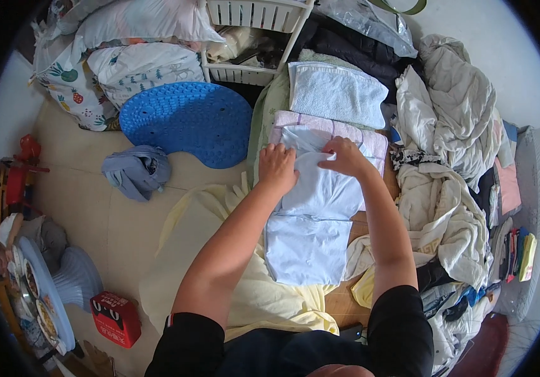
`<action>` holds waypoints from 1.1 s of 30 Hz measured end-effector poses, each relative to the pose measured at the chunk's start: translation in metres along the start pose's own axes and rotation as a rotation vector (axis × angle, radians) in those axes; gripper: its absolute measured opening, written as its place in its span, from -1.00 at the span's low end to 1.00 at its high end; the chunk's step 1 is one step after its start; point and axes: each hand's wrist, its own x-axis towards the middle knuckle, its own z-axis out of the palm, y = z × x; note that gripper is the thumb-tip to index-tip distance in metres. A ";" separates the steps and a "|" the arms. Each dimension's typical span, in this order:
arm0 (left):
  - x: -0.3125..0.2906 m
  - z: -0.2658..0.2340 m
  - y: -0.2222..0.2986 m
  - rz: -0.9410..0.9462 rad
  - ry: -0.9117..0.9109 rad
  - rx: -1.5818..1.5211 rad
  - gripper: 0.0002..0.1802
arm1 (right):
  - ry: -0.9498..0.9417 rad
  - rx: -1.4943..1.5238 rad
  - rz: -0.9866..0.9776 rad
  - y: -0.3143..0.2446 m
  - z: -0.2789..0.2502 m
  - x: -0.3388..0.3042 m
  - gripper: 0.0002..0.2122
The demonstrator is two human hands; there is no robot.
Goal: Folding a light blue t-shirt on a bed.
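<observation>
A pale blue garment (311,188), perhaps a shirt, lies partly folded in front of me, its kind not fully clear. At its far left edge my left hand (277,167) has curled fingers gripping the cloth. My right hand (348,157) pinches the far right part between thumb and fingers, raising a small fold. Smooth, flat cloth makes up the garment's near half, with a crease across its middle. Beneath its far end is a pink towel with stripes (377,143). Just beyond lies a folded light blue towel (338,91).
Rumpled white cloths (443,213) heap along the right. Pale yellow fabric (264,301) spreads near me. On the left floor are a blue bumpy mat (185,119), a crumpled grey-blue garment (135,171) and a red box (115,319). A white plastic rack (260,14) stands at the back.
</observation>
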 end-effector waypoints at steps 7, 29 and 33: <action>-0.033 0.012 0.009 0.301 0.343 -0.264 -0.73 | 0.393 -0.346 -0.264 -0.007 0.024 -0.055 -0.80; -0.112 0.001 0.068 0.397 0.274 -0.566 -0.69 | -0.004 -0.152 0.192 0.030 -0.001 -0.015 -0.82; -0.112 -0.005 0.066 0.380 0.262 -0.606 -0.69 | 0.076 -0.202 0.225 0.031 -0.003 -0.027 -0.81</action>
